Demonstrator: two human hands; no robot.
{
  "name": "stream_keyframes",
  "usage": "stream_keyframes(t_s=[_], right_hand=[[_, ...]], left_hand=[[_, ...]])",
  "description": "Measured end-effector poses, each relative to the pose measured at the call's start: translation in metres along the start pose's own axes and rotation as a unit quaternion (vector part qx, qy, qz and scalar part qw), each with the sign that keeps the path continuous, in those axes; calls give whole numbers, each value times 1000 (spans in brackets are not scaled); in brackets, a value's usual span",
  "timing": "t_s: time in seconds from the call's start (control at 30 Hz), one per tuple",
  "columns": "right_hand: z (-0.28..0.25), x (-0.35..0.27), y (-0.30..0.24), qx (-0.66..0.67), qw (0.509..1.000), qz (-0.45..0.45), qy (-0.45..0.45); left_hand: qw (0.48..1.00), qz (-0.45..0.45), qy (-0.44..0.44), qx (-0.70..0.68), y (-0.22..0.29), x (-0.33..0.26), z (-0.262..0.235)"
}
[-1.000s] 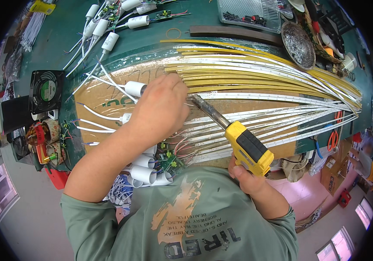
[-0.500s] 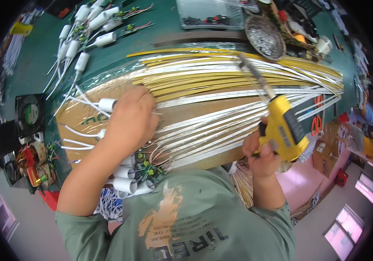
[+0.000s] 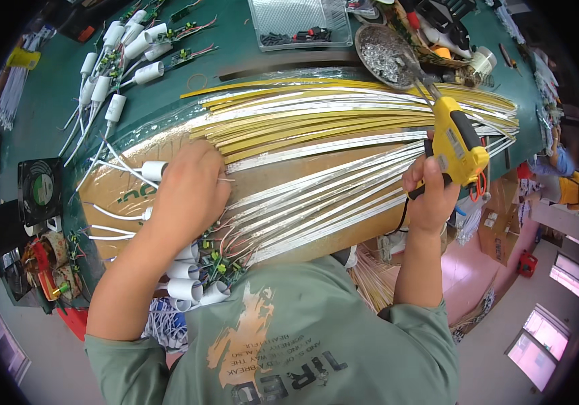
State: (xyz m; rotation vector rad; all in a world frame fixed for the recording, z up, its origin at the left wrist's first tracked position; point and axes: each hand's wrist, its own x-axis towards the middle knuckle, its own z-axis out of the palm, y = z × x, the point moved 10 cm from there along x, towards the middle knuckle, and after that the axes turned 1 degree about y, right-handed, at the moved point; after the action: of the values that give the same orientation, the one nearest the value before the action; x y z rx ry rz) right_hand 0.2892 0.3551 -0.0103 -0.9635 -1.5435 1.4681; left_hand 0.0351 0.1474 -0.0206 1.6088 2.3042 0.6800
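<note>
Soldering gun (image 3: 461,150) moved to dish (image 3: 363,59) | right fingers (image 3: 413,174) curled around it

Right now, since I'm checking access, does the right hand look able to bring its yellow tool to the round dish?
Probably yes: the right hand holds the yellow tool, its metal end apparently over the round dish, and nothing visible blocks it.

Soldering gun (image 3: 461,150) in right fingers (image 3: 413,173)

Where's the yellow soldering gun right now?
Right of centre in the head view: the soldering gun is in the right hand, tip by the metal dish.
</note>
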Motion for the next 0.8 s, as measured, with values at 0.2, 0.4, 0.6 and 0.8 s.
stream_keyframes(t_s=[0.2,0.4,0.6,0.8], right_hand=[[42,-65,31,142,977,95,-127],[72,-126,49,18,953,114,-282],[85,-144,61,35,922,201,-329],[83,-148,69,35,921,219,-319]], left_hand=[[1000,5,-2,6,-1,-1,1],[1000,9,1,6,-3,-3,2],[1000,23,15,5,-1,-3,1],[999,25,14,13,-2,-4,1]])
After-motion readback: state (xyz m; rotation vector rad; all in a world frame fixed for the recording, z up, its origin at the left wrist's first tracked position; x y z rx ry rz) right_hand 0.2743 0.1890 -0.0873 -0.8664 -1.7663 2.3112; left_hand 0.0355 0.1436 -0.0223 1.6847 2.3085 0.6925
